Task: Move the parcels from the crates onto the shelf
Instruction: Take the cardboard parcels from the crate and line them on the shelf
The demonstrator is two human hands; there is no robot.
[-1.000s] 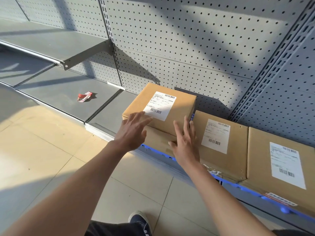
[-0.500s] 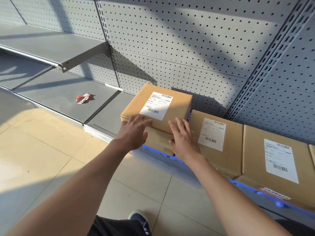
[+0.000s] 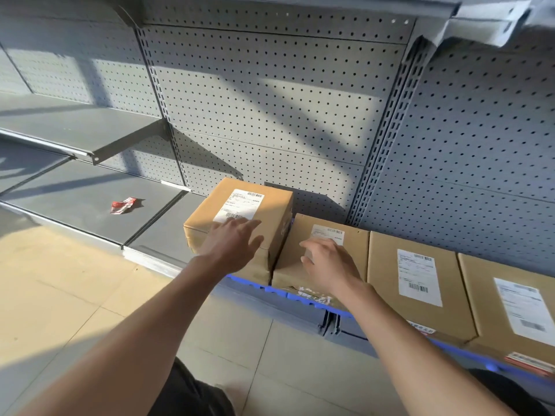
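Grey pegboard shelf (image 3: 162, 235): four parcels in a row. My left hand (image 3: 232, 244) lies flat, fingers spread, on the tallest parcel (image 3: 237, 211); right hand (image 3: 330, 262) fingers loosely curled on second parcel (image 3: 324, 235).

**Parcels in a row along the shelf**

Four parcels sit side by side on the bottom shelf (image 3: 162, 232): the tall parcel (image 3: 240, 217) leftmost, the second parcel (image 3: 327, 250) touching it at 3 o'clock. A wrapper (image 3: 123, 205) lies at 9 o'clock, well apart.
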